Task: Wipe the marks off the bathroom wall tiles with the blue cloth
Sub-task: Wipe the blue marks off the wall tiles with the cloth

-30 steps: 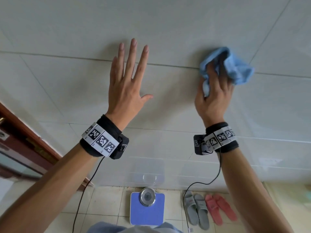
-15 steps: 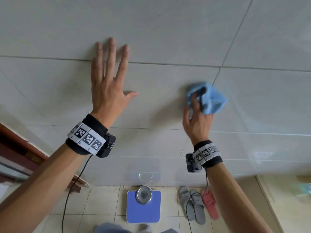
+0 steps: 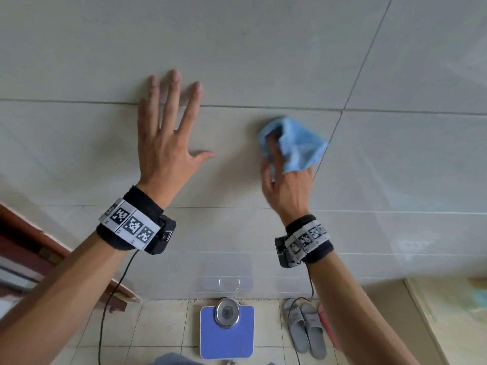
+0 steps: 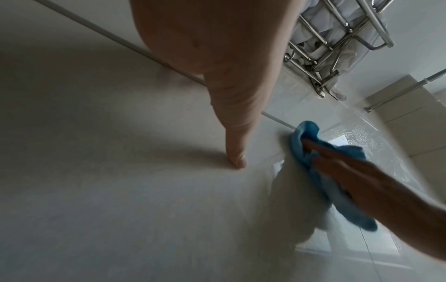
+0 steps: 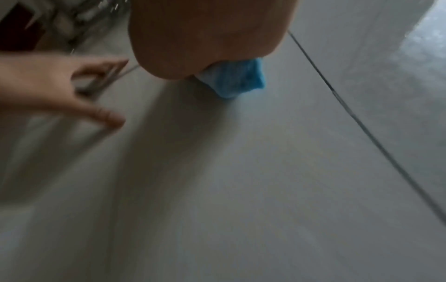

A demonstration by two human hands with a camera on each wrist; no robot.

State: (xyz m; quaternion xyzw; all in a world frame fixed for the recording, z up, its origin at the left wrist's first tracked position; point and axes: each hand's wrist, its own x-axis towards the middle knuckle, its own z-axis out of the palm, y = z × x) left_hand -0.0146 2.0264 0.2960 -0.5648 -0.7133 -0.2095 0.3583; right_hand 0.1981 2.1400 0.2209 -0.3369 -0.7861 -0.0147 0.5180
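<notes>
The blue cloth (image 3: 300, 146) is bunched against a pale grey wall tile (image 3: 237, 48), just below a horizontal grout line and left of a vertical joint. My right hand (image 3: 284, 177) grips it, fingers tucked into its folds, pressing it to the tile. The left wrist view shows the cloth (image 4: 301, 137) wrapped round those fingers (image 4: 337, 158). In the blurred right wrist view only a corner of the cloth (image 5: 241, 80) shows under the palm. My left hand (image 3: 171, 127) lies flat on the wall to the left, fingers spread. I see no distinct marks on the tiles.
On the floor below stand a blue bathroom scale (image 3: 226, 330), grey slippers (image 3: 305, 330) and a pink slipper (image 3: 325, 325). A brown door frame (image 3: 31, 233) runs along the left. A metal towel rack (image 4: 337, 47) hangs higher on the wall. Cables dangle from both wrists.
My right hand has carried the cloth down the wall, from across the horizontal grout line to the tile below it. The left hand stays flat on the wall.
</notes>
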